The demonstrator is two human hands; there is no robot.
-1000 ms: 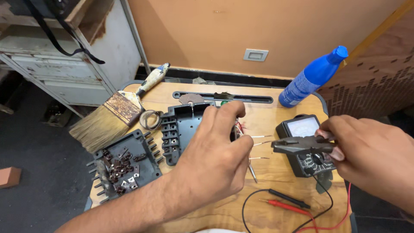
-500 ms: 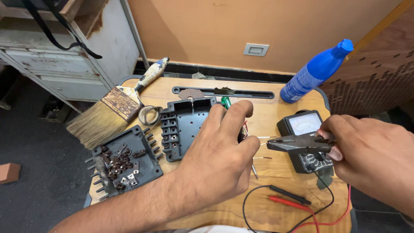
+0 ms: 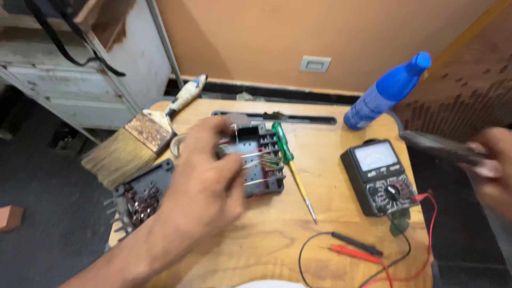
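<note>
My left hand (image 3: pixel 205 176) is blurred and reaches over the left part of a black plastic housing (image 3: pixel 264 178) on the wooden table (image 3: pixel 266 234). Its fingers pinch a small part whose thin wire leads (image 3: pixel 261 159) stick out to the right over the housing. Off the table's right edge, my right hand (image 3: pixel 493 170) grips dark pliers (image 3: pixel 434 145), also blurred, with the jaws pointing left. A green-handled screwdriver (image 3: pixel 289 162) lies just right of the housing.
A black analogue multimeter (image 3: pixel 380 178) sits at the right, its red and black probes (image 3: pixel 352 246) near the front edge. A blue bottle (image 3: pixel 386 90) leans at the back right. At the left lie a wide paintbrush (image 3: pixel 133 143) and a black tray of small metal parts (image 3: pixel 141 200).
My left hand has swung left with the wired part, uncovering the screwdriver. My right hand has pulled the pliers away to the right, off the multimeter and clear of the wires.
</note>
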